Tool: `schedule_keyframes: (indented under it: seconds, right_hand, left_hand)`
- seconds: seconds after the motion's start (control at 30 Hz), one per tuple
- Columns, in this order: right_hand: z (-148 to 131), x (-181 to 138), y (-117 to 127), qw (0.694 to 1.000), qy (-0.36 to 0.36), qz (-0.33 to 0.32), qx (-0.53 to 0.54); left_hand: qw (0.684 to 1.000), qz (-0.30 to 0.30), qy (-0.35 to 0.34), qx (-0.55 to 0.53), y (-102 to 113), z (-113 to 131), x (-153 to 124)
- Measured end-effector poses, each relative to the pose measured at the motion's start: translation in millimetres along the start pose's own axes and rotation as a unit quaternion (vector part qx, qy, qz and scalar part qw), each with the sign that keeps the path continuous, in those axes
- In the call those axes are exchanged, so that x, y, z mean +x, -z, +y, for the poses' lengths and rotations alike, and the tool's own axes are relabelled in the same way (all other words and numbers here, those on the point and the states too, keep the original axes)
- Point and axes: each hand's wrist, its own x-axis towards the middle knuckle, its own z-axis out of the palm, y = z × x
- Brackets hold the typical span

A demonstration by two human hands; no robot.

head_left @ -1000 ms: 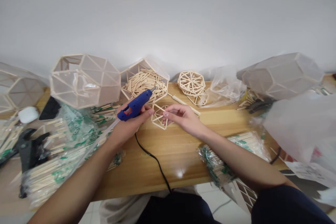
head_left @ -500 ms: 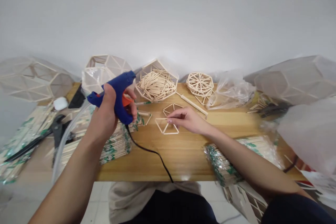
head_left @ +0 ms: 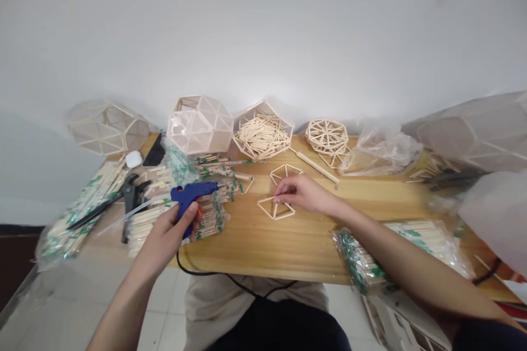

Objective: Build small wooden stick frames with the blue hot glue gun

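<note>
A blue hot glue gun (head_left: 190, 195) with an orange trigger is gripped in my left hand (head_left: 175, 226), low over the bagged sticks, its nozzle pointing right. From its rear a clear glue stick (head_left: 132, 214) juts out to the left. The fingertips of my right hand (head_left: 300, 193) pinch the upper part of a small stick frame (head_left: 284, 215) made of joined triangles, which lies on the table. Just behind that hand rests a second stick frame (head_left: 284, 167), partly covered by my fingers.
A mesh-sided bowl (head_left: 242, 145) full of short sticks stands at the back, beside stacked round stick frames (head_left: 327, 136). Black pliers (head_left: 130, 197) and bagged sticks (head_left: 69, 219) lie left. Another stick bag (head_left: 354, 263) sits under my right forearm. The gun's black cord (head_left: 214, 273) crosses the front edge.
My left hand has lowered the glue gun toward the bagged sticks, levelling it. My right hand still pinches the stick frame. The whole view has shifted, so things sit farther right.
</note>
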Motion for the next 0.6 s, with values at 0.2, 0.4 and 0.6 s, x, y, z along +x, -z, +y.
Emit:
schedule_keyframes:
  seconds: [0.2, 0.4, 0.6]
  right_hand:
    - [-7.5, -5.7, 3.7, 0.999, -0.024, -0.004, -0.045]
    - [-12.9, -18.6, 7.8, 0.995, -0.052, 0.002, -0.08]
    - [-11.8, -29.5, 4.1, 0.989, -0.039, 0.043, -0.136]
  left_hand:
    - [0.978, 0.109, -0.028, 0.178, -4.2, 3.9, 7.1]
    - [0.969, 0.127, -0.039, 0.207, -20.9, 22.3, 17.0]
    - [0.958, 0.121, -0.059, 0.254, -39.9, 29.9, 37.3]
